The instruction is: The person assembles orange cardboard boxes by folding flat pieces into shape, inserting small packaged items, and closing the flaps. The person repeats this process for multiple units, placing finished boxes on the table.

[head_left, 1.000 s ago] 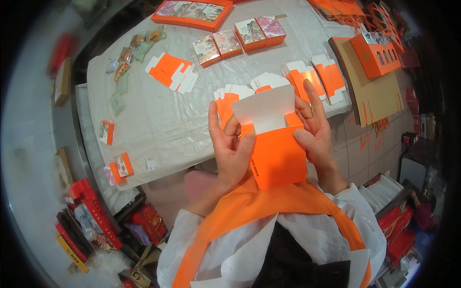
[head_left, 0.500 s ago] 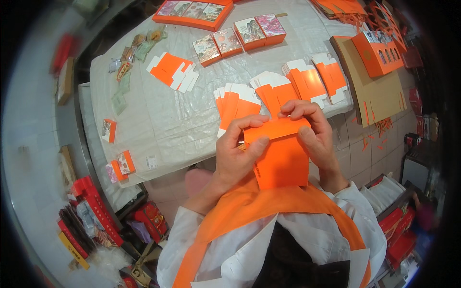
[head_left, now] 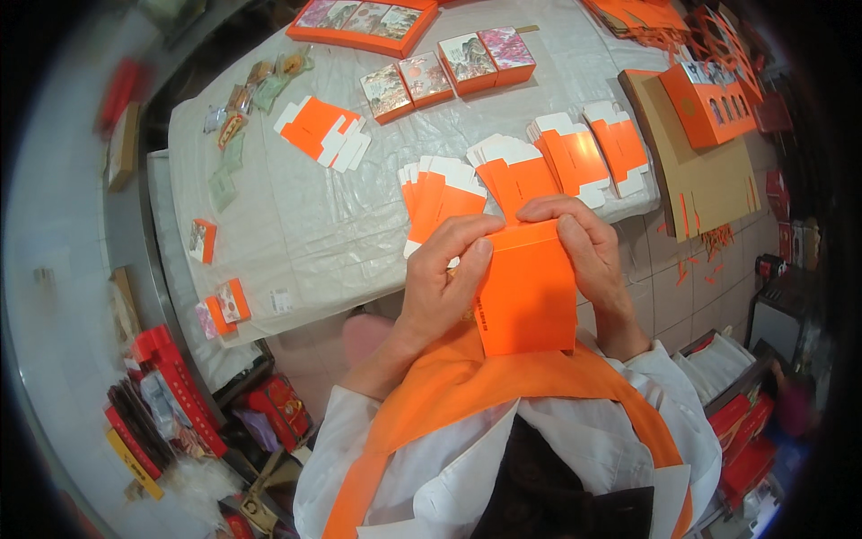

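Observation:
Between my hands, in front of my apron, is an orange cardboard box (head_left: 528, 301) with its top end facing away from me. My left hand (head_left: 444, 274) grips its upper left corner, thumb on the near face and fingers along the top edge. My right hand (head_left: 588, 251) pinches the upper right corner in the same way. The end flap lies folded at the top edge, under my fingertips. Just beyond my hands, flat orange-and-white carton blanks (head_left: 446, 196) lie fanned out in several stacks on the covered table (head_left: 323, 234).
Small printed boxes (head_left: 467, 65) stand in a row at the back, near a larger orange tray box (head_left: 404, 36). Wrapped packets (head_left: 232, 153) line the table's left side. A brown cardboard sheet (head_left: 700, 180) carries an orange window box (head_left: 709, 103) at right.
The orange flap at the box's top, raised as a wide strip before, is now folded down to a narrow edge. My fingers have closed in along it.

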`<state>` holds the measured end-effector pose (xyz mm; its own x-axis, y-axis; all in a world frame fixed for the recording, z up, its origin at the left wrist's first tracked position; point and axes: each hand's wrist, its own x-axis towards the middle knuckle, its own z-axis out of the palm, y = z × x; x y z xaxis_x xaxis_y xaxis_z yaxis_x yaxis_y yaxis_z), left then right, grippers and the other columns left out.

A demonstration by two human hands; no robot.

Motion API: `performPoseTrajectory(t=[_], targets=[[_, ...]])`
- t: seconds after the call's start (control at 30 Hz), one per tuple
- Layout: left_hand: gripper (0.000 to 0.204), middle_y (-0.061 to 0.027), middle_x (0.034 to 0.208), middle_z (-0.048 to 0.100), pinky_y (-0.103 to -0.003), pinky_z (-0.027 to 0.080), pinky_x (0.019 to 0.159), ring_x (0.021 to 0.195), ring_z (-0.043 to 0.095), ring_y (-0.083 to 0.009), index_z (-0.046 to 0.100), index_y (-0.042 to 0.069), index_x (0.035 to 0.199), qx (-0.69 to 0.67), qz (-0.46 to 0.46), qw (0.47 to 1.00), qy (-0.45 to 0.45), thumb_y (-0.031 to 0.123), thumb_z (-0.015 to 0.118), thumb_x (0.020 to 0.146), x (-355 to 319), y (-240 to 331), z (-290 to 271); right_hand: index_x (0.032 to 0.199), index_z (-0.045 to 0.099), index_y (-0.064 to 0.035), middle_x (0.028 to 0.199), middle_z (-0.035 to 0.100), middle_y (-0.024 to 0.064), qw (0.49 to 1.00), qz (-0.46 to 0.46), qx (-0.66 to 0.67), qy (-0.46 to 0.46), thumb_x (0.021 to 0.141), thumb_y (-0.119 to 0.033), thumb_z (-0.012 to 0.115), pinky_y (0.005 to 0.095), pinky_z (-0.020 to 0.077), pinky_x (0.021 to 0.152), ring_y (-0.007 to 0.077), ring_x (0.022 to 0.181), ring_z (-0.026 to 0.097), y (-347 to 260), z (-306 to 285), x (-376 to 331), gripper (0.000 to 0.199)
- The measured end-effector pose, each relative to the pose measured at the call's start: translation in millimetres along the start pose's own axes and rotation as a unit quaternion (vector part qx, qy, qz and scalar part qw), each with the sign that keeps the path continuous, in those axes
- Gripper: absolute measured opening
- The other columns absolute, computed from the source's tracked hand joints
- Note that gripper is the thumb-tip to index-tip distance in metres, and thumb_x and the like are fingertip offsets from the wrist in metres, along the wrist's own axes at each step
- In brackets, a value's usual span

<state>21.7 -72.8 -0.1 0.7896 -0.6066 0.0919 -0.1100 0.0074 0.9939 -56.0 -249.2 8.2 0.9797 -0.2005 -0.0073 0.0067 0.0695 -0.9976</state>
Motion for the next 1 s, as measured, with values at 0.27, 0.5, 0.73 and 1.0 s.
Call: performPoseTrajectory(t=[0.27, 0.5, 0.73, 1.0], targets=[[0.019, -0.0128, 0.106, 0.062, -0.032, 0.045, 0.085, 0.101, 0.058, -0.0254, 0.061, -0.001, 0.097, 0.055, 0.102, 0.993, -0.029, 0.004, 0.06, 0.08, 3, -14, -1, 0.091, 0.061, 0.0026, 0.105, 0.058, 0.0124, 0.996, -0.076, -0.039, -0.021, 0.09, -0.008, 0.043, 0.0303, 0.0415, 0.087, 0.0196, 0.098, 0.055, 16, -12, 3, 0.022], [0.032, -0.0084, 0.084, 0.058, -0.025, 0.048, 0.07, 0.087, 0.057, -0.0171, 0.051, 0.003, 0.089, 0.219, -0.143, 0.957, -0.124, 0.013, 0.075, 0.069, 34, 27, -25, 0.087, 0.062, 0.0001, 0.109, 0.056, 0.0147, 0.972, -0.131, -0.155, -0.116, 0.081, 0.001, 0.054, 0.0287, 0.0478, 0.076, 0.0219, 0.096, 0.057, -6, 7, 53, 0.01], [0.039, -0.006, 0.096, 0.056, -0.03, 0.047, 0.075, 0.083, 0.056, -0.0156, 0.047, 0.005, 0.112, -0.073, -0.158, 0.962, 0.21, 0.022, 0.063, 0.081, 24, -44, -117, 0.089, 0.059, -0.0001, 0.108, 0.057, 0.0099, 0.981, -0.16, -0.065, -0.09, 0.089, -0.006, 0.049, 0.0268, 0.0455, 0.075, 0.0149, 0.095, 0.054, 32, 53, 161, 0.012], [0.055, -0.0087, 0.133, 0.041, -0.04, 0.038, 0.097, 0.122, 0.04, -0.0244, 0.03, 0.01, 0.136, -0.432, -0.17, 0.74, 0.488, 0.044, 0.04, 0.094, -39, -179, -268, 0.114, 0.05, -0.0026, 0.113, 0.054, 0.0138, 0.921, -0.072, -0.326, -0.2, 0.085, -0.017, 0.057, 0.0336, 0.0456, 0.081, 0.0257, 0.102, 0.054, 192, 156, 332, 0.033]])
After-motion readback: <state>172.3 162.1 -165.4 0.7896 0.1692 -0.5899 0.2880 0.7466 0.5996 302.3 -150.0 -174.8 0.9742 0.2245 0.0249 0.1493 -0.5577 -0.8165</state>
